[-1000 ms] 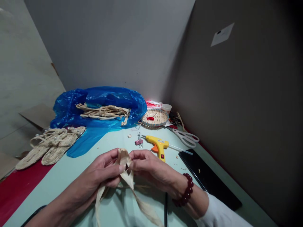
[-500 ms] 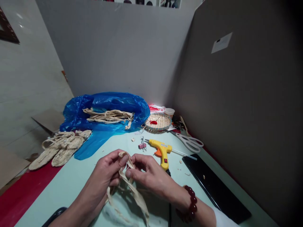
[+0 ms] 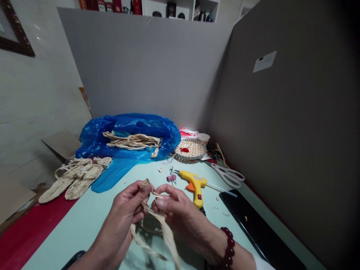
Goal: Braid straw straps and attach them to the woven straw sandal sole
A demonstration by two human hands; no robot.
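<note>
Several pale, dried plant-fibre strips [image 3: 168, 234] hang from between my two hands, above the light green table. My left hand [image 3: 128, 210] is closed, pinching a folded end of the strips between thumb and fingers. Close beside it, my right hand [image 3: 176, 206] is closed too, with thumb and forefinger on a strip that runs across from the left hand. A dark red bead bracelet [image 3: 228, 245] circles my right wrist. Part of the strips is hidden behind the fingers.
A yellow hot glue gun [image 3: 195, 183] and a binder clip [image 3: 171, 177] lie beyond my hands. Scissors [image 3: 229, 174] and a black tray-like slab [image 3: 253, 228] are at right. Woven sandals [image 3: 81, 178], a blue plastic bag [image 3: 92, 131] with a fibre bundle, and a woven basket [image 3: 194, 148] stand farther back.
My right hand has shifted slightly right, drawing a strip across between the hands. The strip end at my left thumb now looks more folded. The whole view has tilted up a little.
</note>
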